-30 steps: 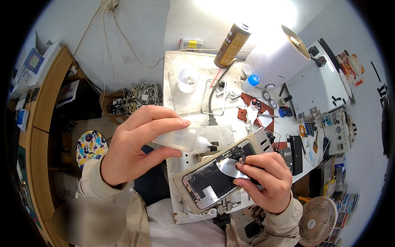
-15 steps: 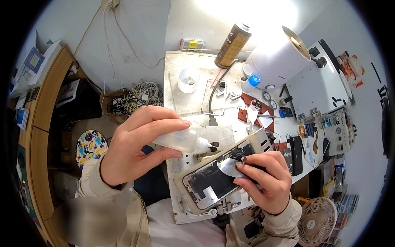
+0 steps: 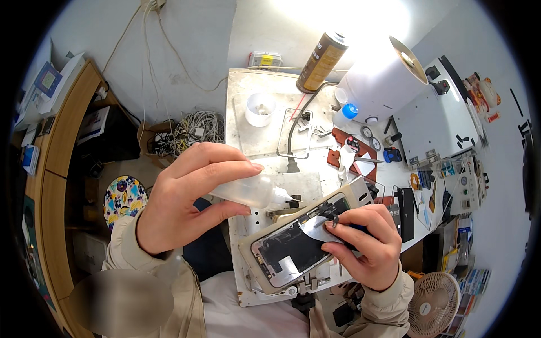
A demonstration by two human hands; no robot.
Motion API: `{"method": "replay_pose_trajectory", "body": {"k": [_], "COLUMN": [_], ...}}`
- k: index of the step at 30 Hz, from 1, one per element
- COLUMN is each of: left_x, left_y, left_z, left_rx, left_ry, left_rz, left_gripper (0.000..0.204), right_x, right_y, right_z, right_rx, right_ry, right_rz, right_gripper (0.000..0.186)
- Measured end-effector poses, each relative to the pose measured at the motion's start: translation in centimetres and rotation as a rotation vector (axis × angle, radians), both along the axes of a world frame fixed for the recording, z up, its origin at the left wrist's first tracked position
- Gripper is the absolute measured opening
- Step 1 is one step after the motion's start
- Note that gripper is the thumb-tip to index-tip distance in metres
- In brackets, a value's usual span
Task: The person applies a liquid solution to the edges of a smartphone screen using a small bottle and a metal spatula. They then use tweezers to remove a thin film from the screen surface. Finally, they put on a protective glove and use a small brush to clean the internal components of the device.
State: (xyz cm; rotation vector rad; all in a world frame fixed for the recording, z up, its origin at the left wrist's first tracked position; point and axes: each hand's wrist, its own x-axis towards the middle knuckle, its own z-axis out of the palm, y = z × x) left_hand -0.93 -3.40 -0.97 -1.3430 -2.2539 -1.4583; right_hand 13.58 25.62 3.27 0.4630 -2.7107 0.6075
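Note:
My left hand (image 3: 189, 194) is closed around a translucent squeeze bottle (image 3: 256, 191) with a white cap and a thin needle tip. The bottle lies nearly level, its tip pointing right above the upper edge of a phone (image 3: 290, 256). With its back cover off, the phone shows a black inner face and rests tilted on a beige holder (image 3: 243, 245). A thin, shiny metal pry blade (image 3: 315, 228) is pinched in my right hand (image 3: 369, 242), lying flat over the phone's right half. Fingers hide part of the blade and of a small dark piece beside it.
On the white bench stand a white cup (image 3: 260, 110), a tall brown spray can (image 3: 322, 62), a blue-capped bottle (image 3: 345, 114) and a large white cylinder (image 3: 377, 76). Tweezers and small tools lie on a brown mat (image 3: 341, 158). A fan (image 3: 434, 304) stands at lower right.
Both hands keep their grips and hardly move. The whole view has shifted very slightly.

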Motion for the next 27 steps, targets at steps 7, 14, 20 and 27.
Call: {"method": "replay_pose_trajectory", "body": {"k": [7, 14, 20, 27], "left_x": [-0.01, 0.07, 0.09, 0.13], "left_y": [-0.18, -0.12, -0.06, 0.00], "left_z": [0.04, -0.07, -0.12, -0.05], "left_rx": [-0.007, -0.004, -0.018, -0.022], "left_ry": [0.003, -0.003, 0.004, 0.000], "left_rz": [0.004, 0.005, 0.007, 0.007], "left_gripper": [0.053, 0.053, 0.053, 0.054], "right_x": [-0.44, -0.63, -0.67, -0.83], "right_y": [0.22, 0.70, 0.72, 0.83], "right_z": [0.11, 0.29, -0.15, -0.11], "right_rx": [-0.012, -0.001, -0.039, -0.037], "right_ry": [-0.005, -0.014, -0.005, -0.002], "right_rz": [0.035, 0.044, 0.037, 0.051], "right_gripper": [0.039, 0.033, 0.038, 0.038]}}
